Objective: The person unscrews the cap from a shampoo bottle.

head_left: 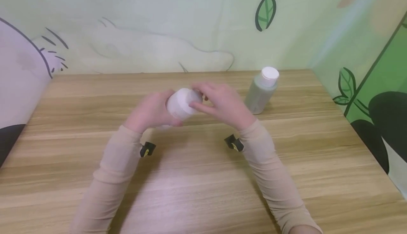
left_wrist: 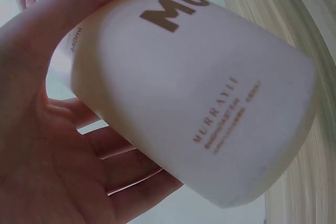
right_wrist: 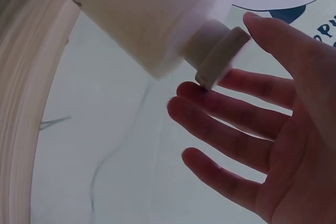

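Note:
My left hand [head_left: 152, 108] grips a white shampoo bottle [head_left: 178, 105] round its body, holding it tilted above the table. In the left wrist view the bottle's body [left_wrist: 205, 87] shows large letters "MU" and smaller gold print "MURRAYLE"; the thumb lies across one side and the fingers reach round the other. The right hand [head_left: 224, 103] is at the bottle's top end. Seen from the right wrist, its cap [right_wrist: 215, 61] sits between the thumb and the nearer fingertips of the right hand [right_wrist: 252, 114], while the other fingers spread out below.
A grey-green bottle [head_left: 260, 94] with a white cap stands upright on the wooden table [head_left: 190, 191], behind and right of the right hand. Painted walls with leaf [head_left: 265, 11] and panda drawings border the table's back and right side. Both wrists carry small black camera mounts.

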